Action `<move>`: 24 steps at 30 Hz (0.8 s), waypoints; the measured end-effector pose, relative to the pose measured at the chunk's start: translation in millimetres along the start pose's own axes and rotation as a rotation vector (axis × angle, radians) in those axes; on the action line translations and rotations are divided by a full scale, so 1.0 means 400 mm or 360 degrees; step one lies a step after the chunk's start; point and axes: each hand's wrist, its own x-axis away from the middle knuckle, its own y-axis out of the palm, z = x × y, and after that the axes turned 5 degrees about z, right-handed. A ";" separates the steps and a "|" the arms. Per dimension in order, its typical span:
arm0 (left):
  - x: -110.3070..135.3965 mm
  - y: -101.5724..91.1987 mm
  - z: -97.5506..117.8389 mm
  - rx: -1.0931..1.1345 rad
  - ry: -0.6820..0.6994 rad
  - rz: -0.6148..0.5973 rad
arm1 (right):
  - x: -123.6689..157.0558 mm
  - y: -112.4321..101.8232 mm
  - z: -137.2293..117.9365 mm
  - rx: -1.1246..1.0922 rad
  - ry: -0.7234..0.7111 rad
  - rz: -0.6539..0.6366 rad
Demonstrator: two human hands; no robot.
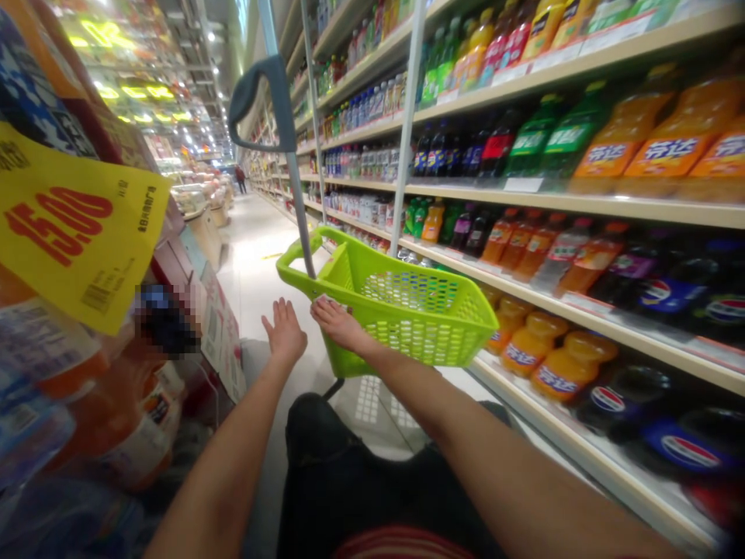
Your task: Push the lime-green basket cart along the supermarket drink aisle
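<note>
A lime-green plastic shopping basket (pixel 407 341) on wheels stands in a supermarket aisle, its grey pull handle (pixel 273 101) raised on a metal rod. My right hand (pixel 337 322) rests on the basket's near rim, fingers curled over the edge. To its left my left hand (pixel 285 332) hovers with fingers stretched out and apart, holding nothing, just short of the basket's corner. My knees in dark trousers (pixel 349 466) show below both forearms.
Shelves of bottled soft drinks (pixel 582 155) line the right side, orange and cola bottles on the low shelves (pixel 559 365). A yellow price sign (pixel 70 233) and packed goods crowd the left. The white floor (pixel 250 248) runs ahead; a person (pixel 240 178) stands far off.
</note>
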 end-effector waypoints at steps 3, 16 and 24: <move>0.023 0.018 0.012 -0.0003 0.0079 -0.0044 | 0.061 0.044 -0.024 -0.0059 0.0008 -0.0108; 0.036 0.023 0.080 0.0060 0.0149 -0.0102 | 0.013 -0.065 0.052 -0.0167 0.0317 0.0274; 0.078 0.023 0.158 0.0087 0.0313 -0.0182 | 0.147 0.015 0.014 -0.0133 0.0361 0.0066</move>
